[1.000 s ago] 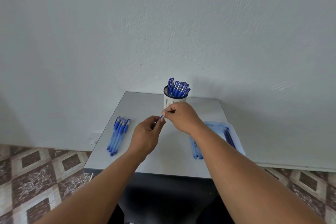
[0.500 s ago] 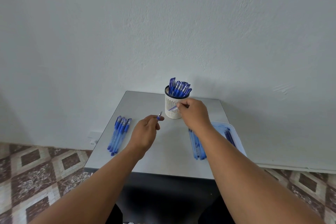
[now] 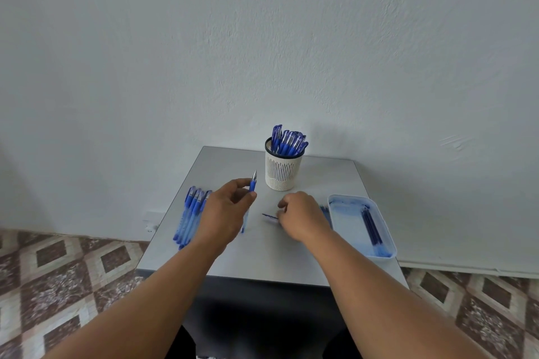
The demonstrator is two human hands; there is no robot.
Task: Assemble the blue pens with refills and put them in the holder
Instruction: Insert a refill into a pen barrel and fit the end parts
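Observation:
My left hand (image 3: 227,213) grips a blue pen (image 3: 252,184) upright, its metal tip pointing up and its clear barrel showing below the fist. My right hand (image 3: 303,216) is low over the grey table (image 3: 262,259), and its curled fingertips pinch the end of a thin blue refill (image 3: 269,216) that lies close to the tabletop. The white slotted holder (image 3: 281,175) stands at the back of the table with several capped blue pens (image 3: 287,141) in it. It is a short way beyond both hands.
Several blue pens (image 3: 189,213) lie side by side on the table's left, partly behind my left hand. A shallow tray (image 3: 379,242) with dark refills (image 3: 370,224) sits at the right edge. More blue pieces (image 3: 325,211) peek out between my right hand and the tray. Tiled floor surrounds the table.
My hands have parted. The right hand dropped from beside the holder to the tabletop with the thin refill, while the left hand turned the pen tip-up and drifted slightly left.

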